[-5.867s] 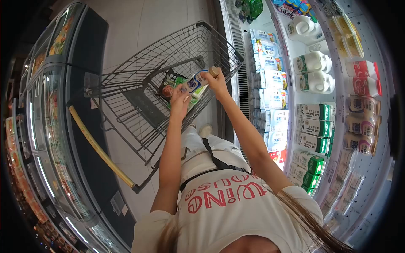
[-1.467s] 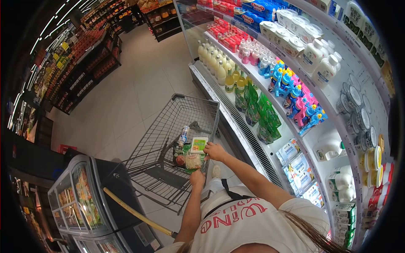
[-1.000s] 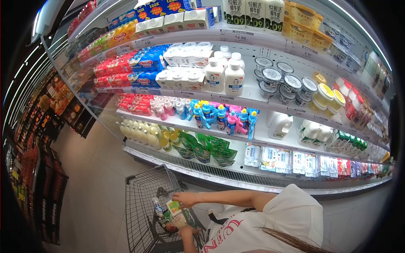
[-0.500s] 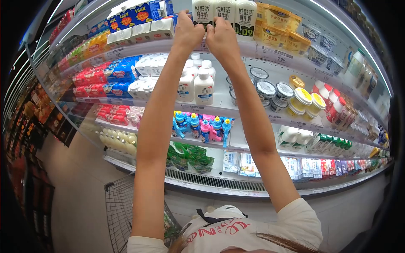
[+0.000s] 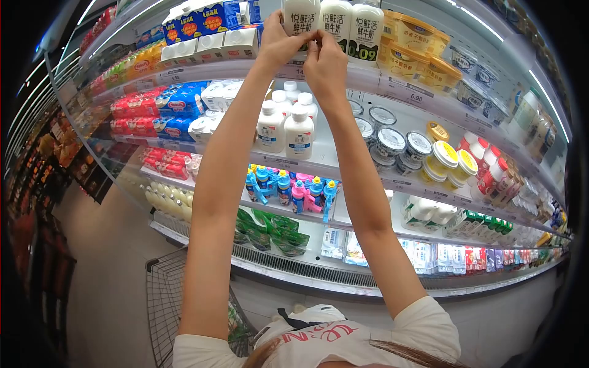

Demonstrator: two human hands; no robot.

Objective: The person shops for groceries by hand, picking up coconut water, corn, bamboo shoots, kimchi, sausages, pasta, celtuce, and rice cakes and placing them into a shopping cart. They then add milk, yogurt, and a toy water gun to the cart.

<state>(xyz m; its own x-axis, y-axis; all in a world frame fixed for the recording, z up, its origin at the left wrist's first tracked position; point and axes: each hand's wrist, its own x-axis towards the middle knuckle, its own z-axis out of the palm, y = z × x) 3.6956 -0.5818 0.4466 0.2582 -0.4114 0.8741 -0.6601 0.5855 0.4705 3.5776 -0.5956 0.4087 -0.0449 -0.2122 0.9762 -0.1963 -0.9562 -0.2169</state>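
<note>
At the top shelf, my left hand (image 5: 281, 44) is wrapped around the left side and front of a white milk bottle (image 5: 301, 17) with dark lettering. My right hand (image 5: 326, 66) is closed at the lower right of that same bottle, its fingertips close to my left fingers. Two matching milk bottles (image 5: 366, 27) stand just right of it. The lower part of the held bottle is mostly covered by my hands, and its top runs out of view.
White cartons (image 5: 241, 40) flank the bottles on the left, yellow yogurt tubs (image 5: 423, 58) on the right. Below are white capped bottles (image 5: 299, 132), lidded cups (image 5: 390, 142) and a protruding shelf edge (image 5: 392, 92). A wire shopping cart (image 5: 161, 300) stands at lower left.
My left hand has shifted higher around the bottle, its thumb now across the front. The bottle now looks nearer, slightly overlapping its neighbour. The view has shifted slightly.
</note>
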